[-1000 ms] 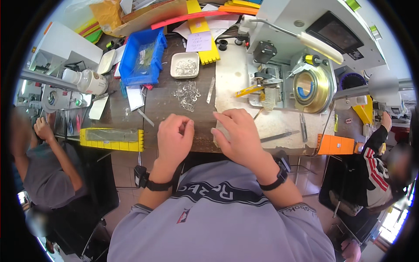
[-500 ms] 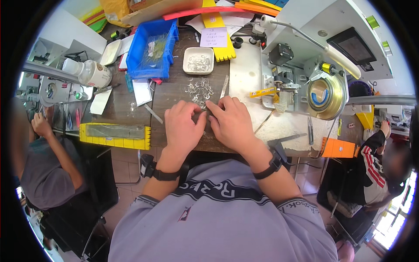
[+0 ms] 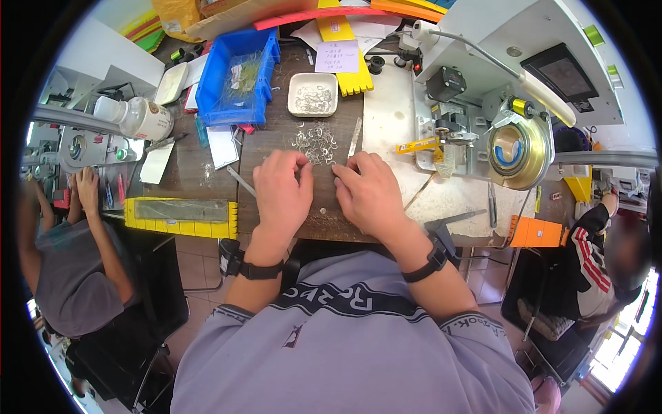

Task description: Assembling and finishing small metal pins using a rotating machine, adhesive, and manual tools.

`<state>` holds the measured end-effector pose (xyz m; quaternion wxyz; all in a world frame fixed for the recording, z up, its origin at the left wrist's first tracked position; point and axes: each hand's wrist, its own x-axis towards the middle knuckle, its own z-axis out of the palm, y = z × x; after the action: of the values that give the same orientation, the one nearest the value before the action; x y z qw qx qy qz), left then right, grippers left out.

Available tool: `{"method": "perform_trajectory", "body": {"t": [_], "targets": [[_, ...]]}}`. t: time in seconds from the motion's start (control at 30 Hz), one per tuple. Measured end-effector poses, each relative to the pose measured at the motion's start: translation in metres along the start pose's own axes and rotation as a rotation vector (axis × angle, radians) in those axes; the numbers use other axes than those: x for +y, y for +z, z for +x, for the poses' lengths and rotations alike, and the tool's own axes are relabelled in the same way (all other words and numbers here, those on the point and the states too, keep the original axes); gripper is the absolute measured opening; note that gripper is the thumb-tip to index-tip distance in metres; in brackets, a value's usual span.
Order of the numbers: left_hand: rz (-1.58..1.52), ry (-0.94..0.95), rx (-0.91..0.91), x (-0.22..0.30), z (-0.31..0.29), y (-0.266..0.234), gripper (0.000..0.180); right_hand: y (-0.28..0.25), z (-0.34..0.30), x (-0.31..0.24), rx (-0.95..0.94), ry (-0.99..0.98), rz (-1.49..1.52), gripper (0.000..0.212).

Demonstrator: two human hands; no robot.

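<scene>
A loose pile of small curved metal pieces (image 3: 314, 143) lies on the dark wooden table in front of me. At its near left edge is my left hand (image 3: 284, 190), fingers curled and thumb and forefinger close together. My right hand (image 3: 370, 193) rests at the pile's near right edge, its fingers bent in a pinch by the closest pieces. Whatever either hand pinches is too small to make out. Beyond the pile, a white square dish (image 3: 293, 105) holds more such pieces. A flat metal strip (image 3: 355, 136) lies right of the pile.
A blue bin (image 3: 207, 109) with thin strands stands at the back left, near a white bottle (image 3: 146, 119). On the right is a machine with a brass-coloured round part (image 3: 518, 176). Tweezers (image 3: 492, 205) lie near the front edge. Co-workers sit at both sides.
My left hand has drawn back left from the middle, and the gap between my hands has widened. My right hand has moved slightly right. The pile looks much the same.
</scene>
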<state>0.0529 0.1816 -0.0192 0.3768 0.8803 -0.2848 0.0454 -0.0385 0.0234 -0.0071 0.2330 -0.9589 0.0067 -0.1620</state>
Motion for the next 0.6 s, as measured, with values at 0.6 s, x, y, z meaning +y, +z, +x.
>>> {"method": "perform_trajectory", "body": {"t": [0.6], "targets": [[0.002,0.046,0.032,0.0,-0.012,-0.008,0.008,-0.002,-0.004,-0.005,0.047,-0.044,0.147,0.021]]}}
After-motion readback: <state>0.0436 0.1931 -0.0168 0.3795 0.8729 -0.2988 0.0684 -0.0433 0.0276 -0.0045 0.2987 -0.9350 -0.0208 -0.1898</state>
